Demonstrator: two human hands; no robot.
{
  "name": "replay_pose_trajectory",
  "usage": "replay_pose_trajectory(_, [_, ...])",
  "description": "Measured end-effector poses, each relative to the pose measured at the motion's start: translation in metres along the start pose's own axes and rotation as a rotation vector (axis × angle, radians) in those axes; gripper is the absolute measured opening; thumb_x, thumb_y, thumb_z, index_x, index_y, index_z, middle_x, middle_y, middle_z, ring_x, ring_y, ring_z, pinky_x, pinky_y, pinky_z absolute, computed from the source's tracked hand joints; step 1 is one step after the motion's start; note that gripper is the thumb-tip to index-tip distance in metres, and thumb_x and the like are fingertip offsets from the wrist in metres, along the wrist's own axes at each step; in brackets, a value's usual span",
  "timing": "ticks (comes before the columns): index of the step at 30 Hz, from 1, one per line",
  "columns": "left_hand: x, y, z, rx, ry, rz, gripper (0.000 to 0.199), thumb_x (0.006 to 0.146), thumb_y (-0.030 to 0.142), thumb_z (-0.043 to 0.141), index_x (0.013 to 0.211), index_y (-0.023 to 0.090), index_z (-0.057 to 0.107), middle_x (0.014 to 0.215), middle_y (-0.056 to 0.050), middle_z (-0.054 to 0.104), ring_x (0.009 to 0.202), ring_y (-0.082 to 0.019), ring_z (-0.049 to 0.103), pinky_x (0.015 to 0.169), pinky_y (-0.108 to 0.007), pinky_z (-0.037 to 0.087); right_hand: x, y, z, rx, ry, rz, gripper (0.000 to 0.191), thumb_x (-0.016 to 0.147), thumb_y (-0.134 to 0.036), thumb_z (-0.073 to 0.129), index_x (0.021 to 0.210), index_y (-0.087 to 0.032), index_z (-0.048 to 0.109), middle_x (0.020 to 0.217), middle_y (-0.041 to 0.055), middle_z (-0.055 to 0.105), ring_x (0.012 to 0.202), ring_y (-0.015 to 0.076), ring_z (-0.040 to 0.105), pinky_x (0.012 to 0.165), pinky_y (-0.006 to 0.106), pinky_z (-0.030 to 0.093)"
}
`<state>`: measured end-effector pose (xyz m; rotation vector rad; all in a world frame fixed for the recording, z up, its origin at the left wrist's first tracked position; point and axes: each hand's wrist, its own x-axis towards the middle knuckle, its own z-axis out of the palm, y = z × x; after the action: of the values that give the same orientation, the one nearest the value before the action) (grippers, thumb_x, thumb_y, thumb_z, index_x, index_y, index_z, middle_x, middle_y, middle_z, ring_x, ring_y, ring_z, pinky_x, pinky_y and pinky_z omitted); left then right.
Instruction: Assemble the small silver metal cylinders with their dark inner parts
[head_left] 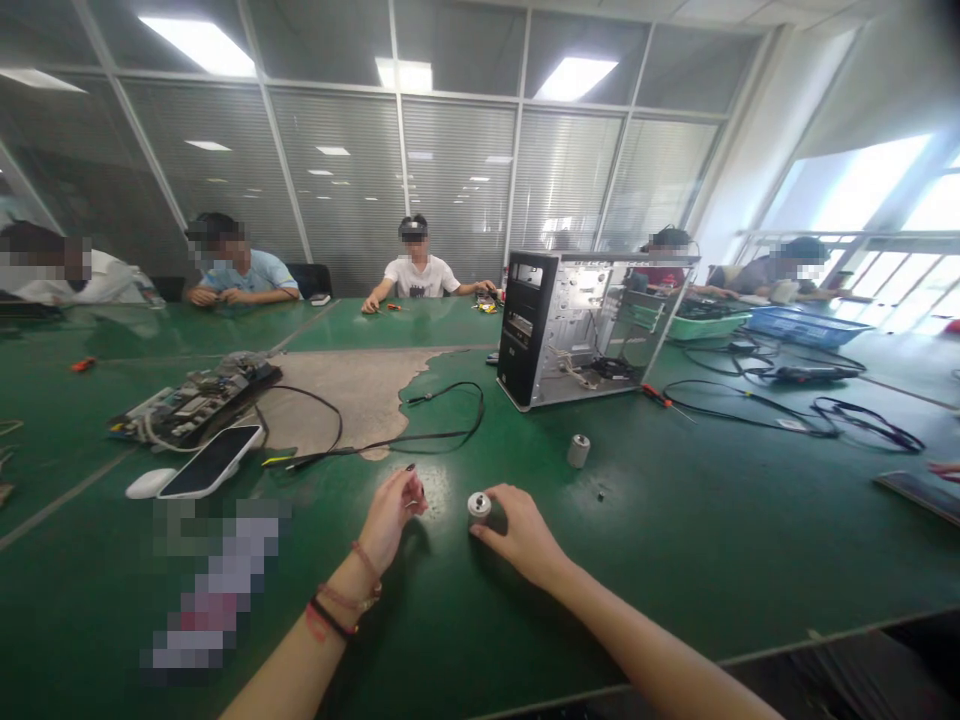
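My right hand (521, 530) has its thumb and fingers around a small silver metal cylinder (478, 508), which stands upright on the green table. Dark spots show on the cylinder's top. To its left, my left hand (397, 507) is closed in a pinch just above the tabletop. Small dark bits show at its fingertips, too small to name. A second silver cylinder (578, 451) stands upright beyond my right hand, and a tiny dark piece (600, 496) lies near it.
An open computer case (532, 340) stands ahead. Left are a circuit board assembly (202, 400), a white-edged phone-like device (214, 462) and a black cable (457, 433). Green (705, 327) and blue (806, 325) baskets and more cables lie right. Several people sit around the table.
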<state>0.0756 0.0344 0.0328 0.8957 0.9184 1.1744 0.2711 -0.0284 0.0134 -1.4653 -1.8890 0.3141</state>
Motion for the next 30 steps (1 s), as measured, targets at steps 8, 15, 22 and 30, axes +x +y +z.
replay_pose_trajectory(8, [0.002, -0.003, -0.005, 0.060, 0.021, 0.049, 0.025, 0.067, 0.036, 0.061, 0.060, 0.016, 0.048, 0.056, 0.004, 0.052, 0.051, -0.009, 0.052, 0.051, -0.020, 0.042, -0.030, 0.095, -0.084, -0.242, 0.478, 0.199, 0.043, 0.078, -0.055, 0.049, 0.098, -0.018, 0.054, 0.097, 0.0102, 0.059, 0.091, 0.0262, 0.056, 0.081, 0.038, 0.043])
replay_pose_trajectory(15, [0.004, -0.011, -0.003, 0.130, -0.003, 0.051, 0.024, 0.064, 0.034, 0.062, 0.056, 0.016, 0.050, 0.055, 0.003, 0.053, 0.053, -0.010, 0.051, 0.049, -0.019, 0.040, -0.073, 0.180, -0.114, -0.490, 0.490, 0.479, 0.057, 0.072, -0.066, 0.044, 0.098, -0.016, 0.057, 0.100, 0.0136, 0.058, 0.093, 0.0305, 0.055, 0.076, 0.042, 0.044])
replay_pose_trajectory(22, [0.004, -0.010, -0.003, 0.151, -0.008, 0.065, 0.020, 0.064, 0.031, 0.062, 0.056, 0.016, 0.050, 0.055, 0.003, 0.053, 0.054, -0.010, 0.052, 0.051, -0.019, 0.041, -0.081, 0.194, -0.112, -0.488, 0.299, 0.591, 0.055, 0.072, -0.065, 0.043, 0.100, -0.020, 0.057, 0.099, 0.0122, 0.057, 0.090, 0.0309, 0.057, 0.068, 0.041, 0.045])
replay_pose_trajectory(30, [0.004, -0.013, -0.004, 0.194, -0.055, 0.076, 0.017, 0.066, 0.028, 0.060, 0.059, 0.017, 0.050, 0.055, 0.003, 0.054, 0.055, -0.011, 0.052, 0.051, -0.018, 0.041, -0.057, 0.163, -0.108, -0.682, 0.349, 0.350, 0.053, 0.075, -0.056, 0.047, 0.117, -0.024, 0.052, 0.129, 0.0130, 0.042, 0.120, 0.0333, 0.039, 0.093, 0.054, 0.032])
